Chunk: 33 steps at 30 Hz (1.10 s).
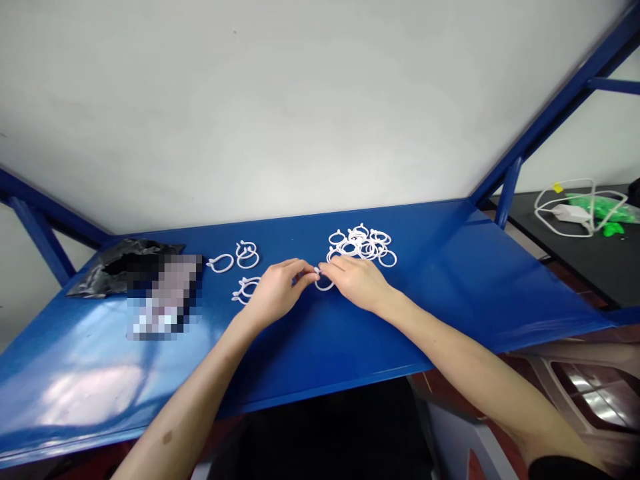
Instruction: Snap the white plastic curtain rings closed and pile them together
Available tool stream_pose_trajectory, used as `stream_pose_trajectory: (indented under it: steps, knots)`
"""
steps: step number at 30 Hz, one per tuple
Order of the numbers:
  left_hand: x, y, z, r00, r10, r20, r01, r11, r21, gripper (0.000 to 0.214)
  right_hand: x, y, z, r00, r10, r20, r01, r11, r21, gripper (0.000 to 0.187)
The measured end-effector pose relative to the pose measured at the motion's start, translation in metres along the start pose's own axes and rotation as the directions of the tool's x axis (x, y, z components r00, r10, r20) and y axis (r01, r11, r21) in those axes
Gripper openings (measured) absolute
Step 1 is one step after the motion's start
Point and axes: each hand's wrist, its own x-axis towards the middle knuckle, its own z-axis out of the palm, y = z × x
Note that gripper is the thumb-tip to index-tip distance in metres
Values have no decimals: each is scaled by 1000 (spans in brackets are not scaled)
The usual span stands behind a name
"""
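Observation:
My left hand (278, 288) and my right hand (358, 280) meet over the middle of a blue table (450, 287). Both pinch one white plastic ring (323, 284), fingertips touching at its top; most of the ring shows just below my fingers. Right behind my right hand lies a heap of several white rings (363, 245). Left of my left hand lie a few separate white rings (221, 263), one (247, 256) further back and another (245, 290) partly hidden by my left hand.
A black plastic bag (120, 263) and a blurred-out object (165, 297) lie at the table's left. Blue frame posts (550, 113) rise at both sides before a white wall. A black side table at the right holds white cable (575, 207) and green items (607, 213).

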Motion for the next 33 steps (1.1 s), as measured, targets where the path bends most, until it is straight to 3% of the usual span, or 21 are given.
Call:
stream_pose_trajectory:
  steps: [3,5,7,9,11,14,17,19,25,29,33]
  knots:
    - [-4,-14,-24,998,-45,52,29,960,277,29,2,22,-10,980,192,-41,-192,981,-1,26]
    - [-8,-29,-38,992,-99,80,52,887,458,36,-1,42,-15,925,375,-70,-375,927,2,26]
    - [-12,-44,-48,978,-178,110,91,836,541,40,-4,61,-19,857,509,-74,-510,860,12,25]
    - [-15,-54,-53,967,-213,142,99,822,561,39,-7,74,-23,830,556,-35,-555,831,47,23]
    - [-14,-58,-54,965,-220,143,109,831,546,37,-9,78,-26,853,519,48,-521,843,132,19]
    - [-11,-58,-52,973,-207,106,122,842,525,28,-8,74,-30,914,362,182,-401,876,269,10]
    - [-8,-55,-52,975,-195,101,112,836,537,19,-6,67,-31,941,240,240,-303,913,273,10]
    - [-6,-53,-52,976,-192,105,110,843,526,17,-6,64,-29,943,221,248,-278,934,223,12]
    - [-5,-46,-53,979,-199,-41,195,861,470,15,-5,61,-23,949,260,176,-281,954,103,13]
    - [-3,-38,-53,973,-193,-129,228,900,371,24,-5,58,-22,961,252,117,-267,953,144,16]
    - [0,-26,-46,970,-202,-136,232,937,260,27,-3,46,-23,975,224,-2,-217,947,237,19]
